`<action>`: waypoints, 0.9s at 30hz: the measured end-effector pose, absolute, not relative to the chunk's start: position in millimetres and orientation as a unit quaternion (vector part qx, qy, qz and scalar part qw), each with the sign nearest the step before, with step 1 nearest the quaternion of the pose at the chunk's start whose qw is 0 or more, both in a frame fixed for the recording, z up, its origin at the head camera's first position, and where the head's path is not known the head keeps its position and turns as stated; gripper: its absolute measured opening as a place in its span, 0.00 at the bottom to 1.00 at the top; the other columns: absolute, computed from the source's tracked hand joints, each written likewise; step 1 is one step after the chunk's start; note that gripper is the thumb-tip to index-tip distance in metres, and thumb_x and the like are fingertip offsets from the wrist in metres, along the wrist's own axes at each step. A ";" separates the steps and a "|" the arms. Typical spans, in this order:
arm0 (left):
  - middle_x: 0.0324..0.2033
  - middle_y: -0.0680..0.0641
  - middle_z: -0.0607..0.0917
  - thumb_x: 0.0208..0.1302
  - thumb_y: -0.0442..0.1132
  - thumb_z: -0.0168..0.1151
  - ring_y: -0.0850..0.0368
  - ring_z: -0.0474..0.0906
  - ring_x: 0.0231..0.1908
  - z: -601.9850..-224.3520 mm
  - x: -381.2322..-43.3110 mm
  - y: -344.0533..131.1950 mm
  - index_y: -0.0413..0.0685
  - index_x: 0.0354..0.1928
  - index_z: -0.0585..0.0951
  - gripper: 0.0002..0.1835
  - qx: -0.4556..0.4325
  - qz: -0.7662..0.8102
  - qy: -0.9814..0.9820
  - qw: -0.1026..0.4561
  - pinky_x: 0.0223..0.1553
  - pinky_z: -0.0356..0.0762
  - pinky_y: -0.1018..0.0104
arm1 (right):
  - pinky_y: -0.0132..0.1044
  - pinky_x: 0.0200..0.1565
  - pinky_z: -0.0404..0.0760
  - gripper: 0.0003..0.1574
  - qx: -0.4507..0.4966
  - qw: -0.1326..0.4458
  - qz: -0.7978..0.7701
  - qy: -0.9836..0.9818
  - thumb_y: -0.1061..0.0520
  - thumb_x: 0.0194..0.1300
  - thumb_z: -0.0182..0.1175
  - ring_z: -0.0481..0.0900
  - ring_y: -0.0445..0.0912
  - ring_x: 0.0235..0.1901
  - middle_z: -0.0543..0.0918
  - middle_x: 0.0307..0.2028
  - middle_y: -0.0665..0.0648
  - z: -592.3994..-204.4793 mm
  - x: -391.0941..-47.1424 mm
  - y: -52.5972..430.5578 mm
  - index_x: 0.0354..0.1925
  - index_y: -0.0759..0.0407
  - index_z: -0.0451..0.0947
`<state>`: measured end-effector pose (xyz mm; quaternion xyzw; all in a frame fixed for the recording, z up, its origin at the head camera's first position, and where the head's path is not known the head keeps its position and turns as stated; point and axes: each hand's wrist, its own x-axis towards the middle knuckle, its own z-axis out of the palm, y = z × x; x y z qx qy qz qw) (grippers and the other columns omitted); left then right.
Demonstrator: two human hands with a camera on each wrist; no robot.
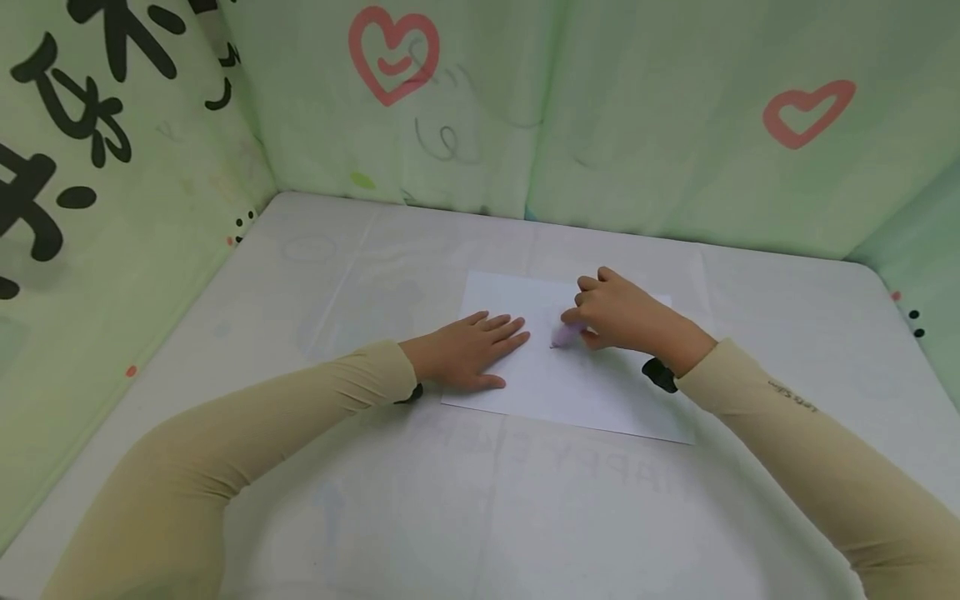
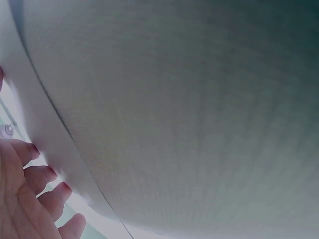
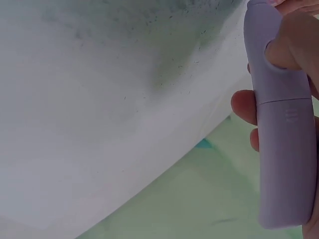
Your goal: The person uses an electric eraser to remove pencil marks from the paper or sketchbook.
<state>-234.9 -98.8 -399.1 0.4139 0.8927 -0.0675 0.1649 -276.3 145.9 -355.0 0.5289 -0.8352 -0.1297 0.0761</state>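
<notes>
A white sheet of paper (image 1: pixel 517 400) lies on the table. Over its left part my left hand (image 1: pixel 472 350) is laid flat with the fingers spread; its fingers (image 2: pixel 52 199) also show at the lower left of the left wrist view. My right hand (image 1: pixel 618 312) grips a lavender electric eraser (image 3: pixel 284 149), its thumb on the dip in the casing. The tip of the eraser (image 1: pixel 566 335) points down at the middle of the sheet, at or very near the surface. Dark smudges and small crumbs (image 3: pixel 159 40) are scattered over the paper in the right wrist view.
The table (image 1: pixel 360 500) has a pale cover with faint printing. Behind it hangs a green curtain (image 1: pixel 637 167) with red hearts, and another curtain side (image 1: pixel 90 333) with black characters stands along the left edge. Dark bands (image 1: pixel 660 375) sit at the wrists.
</notes>
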 end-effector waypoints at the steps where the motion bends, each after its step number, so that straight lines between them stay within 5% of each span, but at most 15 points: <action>1: 0.75 0.48 0.43 0.69 0.61 0.42 0.51 0.42 0.75 -399.2 -234.9 -98.7 0.51 0.75 0.43 0.41 0.414 -0.067 0.893 0.165 0.74 0.41 0.53 | 0.39 0.30 0.64 0.08 0.530 0.072 -0.129 -0.835 0.58 0.47 0.68 0.68 0.47 0.26 0.82 0.20 0.53 -354.9 -276.1 145.7 0.31 0.50 0.83; 27: 0.75 0.48 0.43 0.70 0.61 0.41 0.51 0.42 0.75 -399.1 -235.0 -98.3 0.51 0.75 0.42 0.40 0.414 -0.076 0.892 0.166 0.75 0.41 0.53 | 0.38 0.29 0.62 0.08 0.527 0.078 -0.136 -0.835 0.59 0.45 0.68 0.67 0.46 0.25 0.80 0.18 0.53 -354.6 -275.5 155.0 0.29 0.50 0.82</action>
